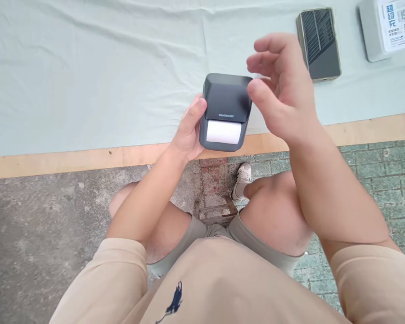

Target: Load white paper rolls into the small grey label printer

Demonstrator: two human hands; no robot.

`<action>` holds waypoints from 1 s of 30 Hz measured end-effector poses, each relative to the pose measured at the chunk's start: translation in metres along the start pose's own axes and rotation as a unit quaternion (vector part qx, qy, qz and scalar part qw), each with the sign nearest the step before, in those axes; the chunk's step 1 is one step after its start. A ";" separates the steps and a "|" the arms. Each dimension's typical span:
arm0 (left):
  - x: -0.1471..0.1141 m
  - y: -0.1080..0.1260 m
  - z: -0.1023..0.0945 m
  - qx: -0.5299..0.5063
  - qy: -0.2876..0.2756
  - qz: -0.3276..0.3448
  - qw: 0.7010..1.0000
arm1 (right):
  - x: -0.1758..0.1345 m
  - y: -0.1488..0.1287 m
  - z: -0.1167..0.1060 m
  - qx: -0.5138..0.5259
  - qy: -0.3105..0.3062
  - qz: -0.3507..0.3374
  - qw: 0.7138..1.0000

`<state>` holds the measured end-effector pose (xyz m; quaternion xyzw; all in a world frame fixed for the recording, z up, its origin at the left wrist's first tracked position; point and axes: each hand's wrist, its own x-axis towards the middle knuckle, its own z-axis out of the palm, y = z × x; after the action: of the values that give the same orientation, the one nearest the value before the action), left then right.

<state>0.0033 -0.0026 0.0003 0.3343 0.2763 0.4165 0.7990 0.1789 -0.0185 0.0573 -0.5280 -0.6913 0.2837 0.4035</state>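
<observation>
On the dark device I hold, I read NIIMBOT in pale capitals; the smaller marks right after it are too blurred for me. The white label on the pale box bears large blue characters and finer dark print I can't make out.

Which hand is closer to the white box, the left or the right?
Right. The right hand is open, to the left of the white box; the left hand is farther left, holding the black printer.
</observation>
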 end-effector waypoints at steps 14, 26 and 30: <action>0.000 0.000 0.002 0.004 -0.012 -0.004 1.000 | -0.001 0.023 0.015 0.123 -0.096 0.176 0.972; 0.007 -0.006 -0.003 -0.036 0.005 0.010 0.999 | -0.004 0.017 -0.006 0.112 -0.154 0.198 0.962; 0.009 -0.007 -0.004 -0.037 0.015 0.004 0.999 | -0.002 0.013 -0.006 0.060 -0.109 0.176 0.977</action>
<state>0.0081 0.0033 -0.0085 0.2996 0.2713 0.4341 0.8051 0.1903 -0.0168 0.0492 -0.5816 -0.6092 0.4474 0.3006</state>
